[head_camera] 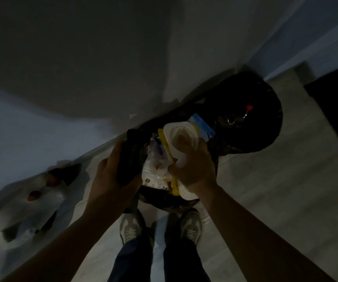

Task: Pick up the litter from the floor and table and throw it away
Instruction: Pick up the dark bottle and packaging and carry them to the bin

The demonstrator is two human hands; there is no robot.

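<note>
Shoes: two pale trainers, one and the other, stand side by side on the floor, dark trouser legs above them.
Left hand: the left hand grips a dark, soft-looking fold, fingers curled round it. It seems to be the rim of the black bag, though the dim light leaves this unsure.
Right hand: the right hand holds a bundle of litter, fingers wrapped tightly round it, right over the bag's mouth.
Litter: a white plastic tub sits on top of the bundle, a yellow piece pressed against its left side and a blue packet poking out behind.
Black bag: the black bag gapes open just ahead of the shoes, with crumpled clear and white wrappers inside.
Dark round bin: a dark round bin stands at the floor's far edge against the wall, something small and red inside it.
White sack: a white sack lies along the floor's left edge by the wall, with reddish-brown round things on it.
Wall: a plain pale wall rises behind it all.
</note>
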